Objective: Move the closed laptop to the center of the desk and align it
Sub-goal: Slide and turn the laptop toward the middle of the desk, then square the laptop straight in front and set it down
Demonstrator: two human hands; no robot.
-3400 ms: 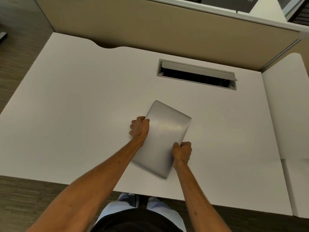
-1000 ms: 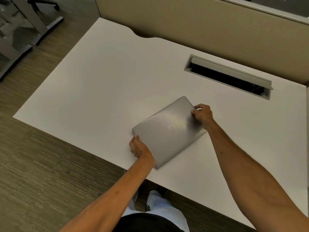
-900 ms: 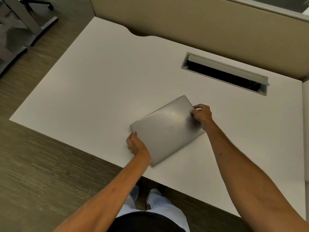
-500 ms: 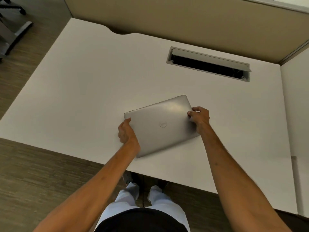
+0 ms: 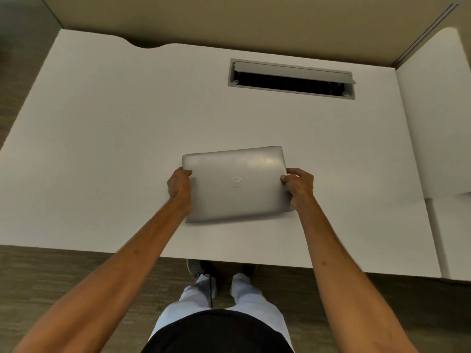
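A closed silver laptop [image 5: 235,184] with a round logo on its lid lies flat on the white desk [image 5: 114,138], near the middle and a little toward the front edge. Its long sides run almost parallel to the desk's front edge, with a slight tilt. My left hand [image 5: 179,186] grips the laptop's left short edge. My right hand [image 5: 298,186] grips its right short edge, thumb on the lid.
A grey cable slot [image 5: 290,79] with a raised flap is set into the desk behind the laptop. A beige partition [image 5: 254,24] runs along the back. A second white desk [image 5: 438,123] adjoins on the right. Carpeted floor lies to the left and in front.
The laptop has turned from a diagonal to nearly square with the desk's front edge. My hands shifted from its corners to its two short edges. My view swung to face the desk straight on.
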